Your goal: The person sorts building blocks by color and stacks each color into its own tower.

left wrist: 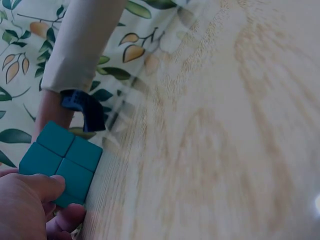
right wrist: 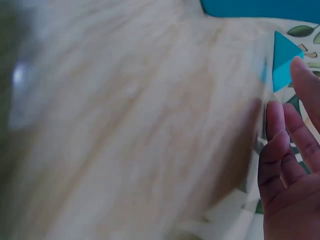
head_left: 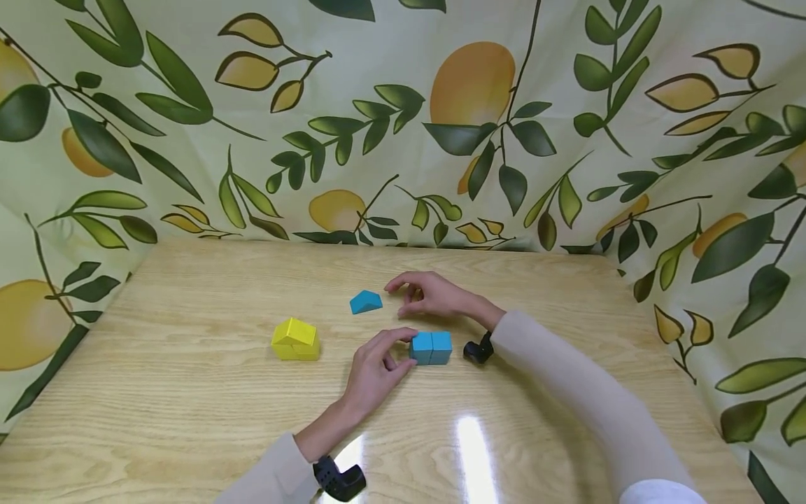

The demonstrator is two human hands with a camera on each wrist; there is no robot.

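Observation:
Blue cube blocks (head_left: 431, 350) stand side by side on the wooden table, with seams between their square faces in the left wrist view. My left hand (head_left: 371, 371) pinches their left end, the thumb (left wrist: 47, 186) on the near face and the index finger at the far corner. Beyond them, my right hand (head_left: 434, 294) hovers with loosely bent fingers, nothing between them. Just left of its fingertips lies a blue triangular block (head_left: 366, 302), apart from the hand in the head view. In the right wrist view this triangular block (right wrist: 284, 62) appears beyond the fingers.
Yellow blocks (head_left: 296, 343) stand stacked to the left, a triangular one on top. A cloth with leaves and fruit (head_left: 378, 161) hangs behind the wooden table (head_left: 189, 420) and along its sides. Each wrist wears a black device (head_left: 340, 479).

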